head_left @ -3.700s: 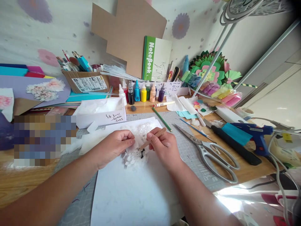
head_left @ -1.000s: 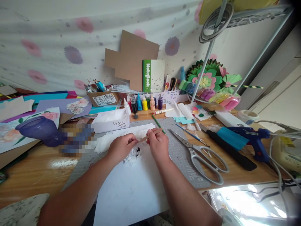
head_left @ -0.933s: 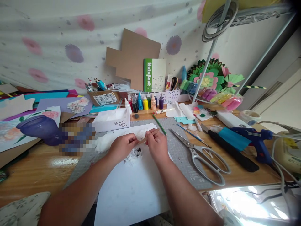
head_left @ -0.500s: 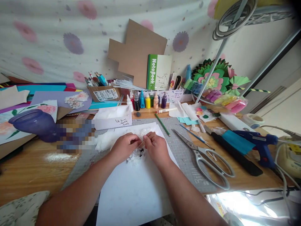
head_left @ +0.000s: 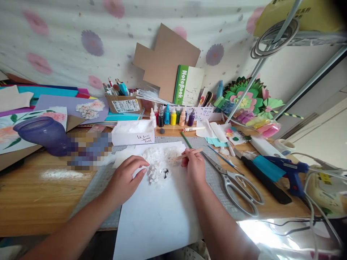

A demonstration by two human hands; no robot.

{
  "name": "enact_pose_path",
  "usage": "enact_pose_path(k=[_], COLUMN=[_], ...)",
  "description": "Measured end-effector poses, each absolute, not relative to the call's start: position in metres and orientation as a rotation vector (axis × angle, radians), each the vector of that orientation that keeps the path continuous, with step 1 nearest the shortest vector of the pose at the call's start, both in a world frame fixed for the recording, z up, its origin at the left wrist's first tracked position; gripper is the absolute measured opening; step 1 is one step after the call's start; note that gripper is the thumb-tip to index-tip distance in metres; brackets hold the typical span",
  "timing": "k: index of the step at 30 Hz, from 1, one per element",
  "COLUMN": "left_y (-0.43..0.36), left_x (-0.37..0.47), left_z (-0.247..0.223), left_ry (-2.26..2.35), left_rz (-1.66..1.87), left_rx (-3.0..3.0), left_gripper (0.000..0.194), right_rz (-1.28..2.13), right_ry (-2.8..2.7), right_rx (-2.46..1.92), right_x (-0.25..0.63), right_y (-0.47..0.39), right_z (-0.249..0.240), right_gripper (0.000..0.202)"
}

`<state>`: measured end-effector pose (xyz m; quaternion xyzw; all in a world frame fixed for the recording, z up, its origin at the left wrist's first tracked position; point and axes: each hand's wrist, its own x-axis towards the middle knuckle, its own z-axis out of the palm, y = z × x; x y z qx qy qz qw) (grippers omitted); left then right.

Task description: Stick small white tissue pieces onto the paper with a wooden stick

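In my right hand (head_left: pixel 194 166) a flat wooden craft stick (head_left: pixel 179 156) is gripped, its tip pointing left over a pale, blurry patch (head_left: pixel 169 153) on the white paper sheet (head_left: pixel 151 220). My left hand (head_left: pixel 127 177) has its fingers apart and holds nothing. Just right of its fingertips lies a ruffled white flower-like cluster (head_left: pixel 155 173), with a small black-and-white patch (head_left: pixel 164 173) at its right edge. Behind it sits more fluffy white material (head_left: pixel 153 153). What the white material is made of, I cannot tell.
A grey cutting mat (head_left: pixel 108 195) lies under the paper. Large scissors (head_left: pixel 230 180), a black-handled knife (head_left: pixel 265 180) and a blue glue gun (head_left: pixel 295 173) lie right. Behind stand a white box (head_left: pixel 132 139) and several paint bottles (head_left: pixel 173 117); left, a purple vessel (head_left: pixel 45 137).
My hands have moved apart from above the white cluster. The left opened and shifted left; the right went right with the craft stick, now plainly visible. The view has shifted slightly.
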<state>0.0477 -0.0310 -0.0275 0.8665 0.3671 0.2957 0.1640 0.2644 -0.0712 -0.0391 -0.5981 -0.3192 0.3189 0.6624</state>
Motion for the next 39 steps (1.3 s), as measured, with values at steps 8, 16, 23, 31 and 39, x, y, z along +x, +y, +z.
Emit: enact_pose_path(k=[8, 16, 23, 31, 39], left_y=[-0.066, -0.085, -0.082, -0.092, -0.106], left_x=[0.019, 0.017, 0.04, 0.004, -0.035], left_z=[-0.047, -0.051, -0.04, -0.049, -0.04], left_ry=[0.966, 0.964, 0.936, 0.894, 0.926], left_rz=[0.506, 0.378, 0.242, 0.333, 0.41], left_rx=[2.731, 2.788, 2.714, 2.768, 2.712], left_gripper=[0.033, 0.051, 0.065, 0.049, 0.049], right_rz=[0.758, 0.777, 0.768, 0.787, 0.622], right_ry=[-0.738, -0.811, -0.846, -0.82, -0.652], right_rx=[-1.331, -1.389, -1.419, -1.32, -1.349], right_x=[0.26, 0.263, 0.262, 0.274, 0.275], right_y=[-0.069, -0.07, -0.072, -0.105, -0.134], right_z=[-0.05, -0.054, -0.054, -0.052, -0.058], right_gripper=[0.032, 0.024, 0.027, 0.027, 0.033])
